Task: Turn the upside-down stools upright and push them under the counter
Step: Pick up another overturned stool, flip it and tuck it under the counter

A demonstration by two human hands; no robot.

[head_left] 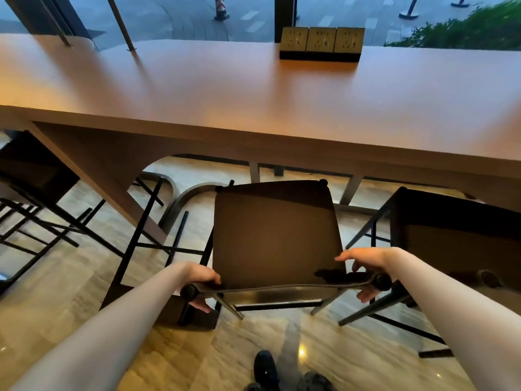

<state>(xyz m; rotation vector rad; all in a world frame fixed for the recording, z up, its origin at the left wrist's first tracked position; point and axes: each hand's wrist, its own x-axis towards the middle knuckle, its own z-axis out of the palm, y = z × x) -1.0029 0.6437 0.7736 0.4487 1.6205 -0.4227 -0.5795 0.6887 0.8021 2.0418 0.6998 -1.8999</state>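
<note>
1. Leftmost, at the left edge of the frame: one stool (pixel 33 176), dark seat, thin black legs, part-way under the counter (pixel 253 108). More black legs stand beside the counter's panel; whose they are I cannot tell.
2. Left hand (pixel 201 280), lower centre: fingers curled round the left end of the backrest bar (pixel 282 286), holding it.
3. Centre: one stool (pixel 276 235), upright, its far edge just at the counter's front edge, not yet pushed under. Frame looks stiff metal, seat hard and smooth; probably moderate weight and liable to scrape on the polished floor (pixel 141 348). Best hold: both ends of the bar.
4. Right hand (pixel 369 263): thumb over the seat, fingers curled under the bar's right end, holding it.
5. Right edge: one stool (pixel 451 235), upright.
6. Count: three stools; three sockets (pixel 321 40), upper centre.
</note>
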